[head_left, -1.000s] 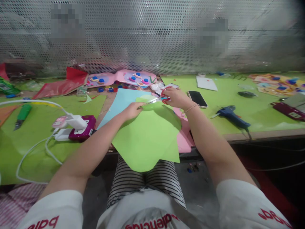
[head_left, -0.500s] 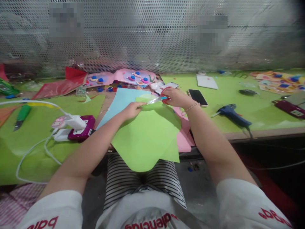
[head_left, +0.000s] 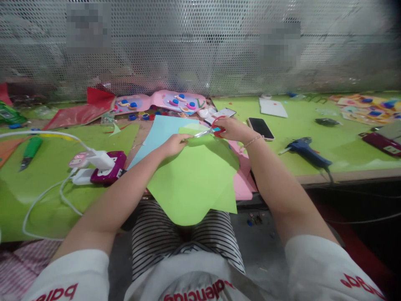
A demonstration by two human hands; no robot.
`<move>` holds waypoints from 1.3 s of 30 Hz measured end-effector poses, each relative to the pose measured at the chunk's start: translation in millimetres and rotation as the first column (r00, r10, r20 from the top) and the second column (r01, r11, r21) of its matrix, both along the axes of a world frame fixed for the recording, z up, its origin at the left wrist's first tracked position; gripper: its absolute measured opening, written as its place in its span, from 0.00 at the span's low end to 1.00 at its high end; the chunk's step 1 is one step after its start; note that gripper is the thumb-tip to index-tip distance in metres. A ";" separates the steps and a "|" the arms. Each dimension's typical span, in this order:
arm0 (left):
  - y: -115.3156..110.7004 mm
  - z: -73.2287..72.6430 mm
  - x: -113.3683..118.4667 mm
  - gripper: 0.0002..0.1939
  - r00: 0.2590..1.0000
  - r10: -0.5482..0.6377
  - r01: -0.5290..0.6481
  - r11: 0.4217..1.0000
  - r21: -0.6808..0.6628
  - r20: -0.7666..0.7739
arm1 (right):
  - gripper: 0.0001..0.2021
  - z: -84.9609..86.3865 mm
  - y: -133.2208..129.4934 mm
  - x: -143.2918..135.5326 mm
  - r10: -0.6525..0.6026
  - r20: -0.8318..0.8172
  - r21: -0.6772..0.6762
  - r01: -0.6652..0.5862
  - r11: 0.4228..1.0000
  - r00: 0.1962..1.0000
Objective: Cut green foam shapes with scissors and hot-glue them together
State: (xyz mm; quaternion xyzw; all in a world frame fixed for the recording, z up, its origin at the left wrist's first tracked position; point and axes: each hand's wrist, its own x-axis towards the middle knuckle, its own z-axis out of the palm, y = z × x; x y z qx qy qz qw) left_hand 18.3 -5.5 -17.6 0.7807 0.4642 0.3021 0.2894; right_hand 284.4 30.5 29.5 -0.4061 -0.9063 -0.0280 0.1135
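My right hand (head_left: 232, 128) is closed round the red handles of a pair of scissors (head_left: 204, 133), whose blades point left at the upper edge of a light green paper sheet (head_left: 191, 179). Pinched at that same edge, close to the blade tips, is my left hand (head_left: 174, 145). The green sheet hangs over the table's front edge above my lap, its lower end rounded with a pointed corner at right. Under it lie a light blue sheet (head_left: 147, 140) and pink paper (head_left: 243, 190).
A phone (head_left: 261, 128) and a blue glue gun (head_left: 308, 152) lie to the right. On the left are a purple power strip (head_left: 109, 177) with white plugs and cables, and a green utility knife (head_left: 30, 151). Decorated pink pieces (head_left: 178, 101) sit before the perforated metal panel (head_left: 200, 46).
The view has shifted very slightly. Both hands, the scissors and the green sheet hold nearly the same positions.
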 end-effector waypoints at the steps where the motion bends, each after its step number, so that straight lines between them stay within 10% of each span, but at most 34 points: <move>1: -1.1 1.6 0.2 0.20 0.999 -0.006 0.006 1.000 -0.003 -0.036 | 0.14 0.7 -0.4 -0.1 -0.004 0.003 -0.013 0.004 1.000 1.000; 12: 0.8 3.0 -0.1 0.21 0.995 0.010 -0.014 0.999 -0.044 -0.095 | 0.09 -0.9 1.9 0.1 -0.054 -0.105 -0.149 0.038 0.988 0.993; 19: 10.1 -0.4 -4.7 0.22 0.983 0.154 -0.133 0.973 -0.189 0.098 | 0.05 -3.3 4.6 -2.0 -0.351 -0.377 -0.237 0.277 0.931 0.857; 23: 10.7 3.9 -6.8 0.17 0.969 0.203 -0.171 0.963 -0.210 0.141 | 0.09 -3.4 5.9 -6.4 -0.411 -0.590 -0.466 0.122 0.876 0.695; 30: 1.3 20.3 -5.3 0.09 0.969 0.190 -0.164 0.972 -0.166 0.157 | 0.17 -8.4 5.1 -12.8 -0.337 -0.557 -0.572 -0.056 0.819 0.759; 34: 6.3 29.3 -20.3 0.07 0.893 0.421 -0.410 0.907 -0.096 0.159 | 0.19 -10.5 22.4 -2.7 -0.471 -0.722 -0.515 0.061 0.855 0.507; 39: 32.3 15.9 -46.8 0.07 0.487 0.724 -0.784 0.609 -0.121 0.490 | 0.20 -7.0 35.5 15.2 -0.584 -0.807 -0.570 0.149 0.808 0.085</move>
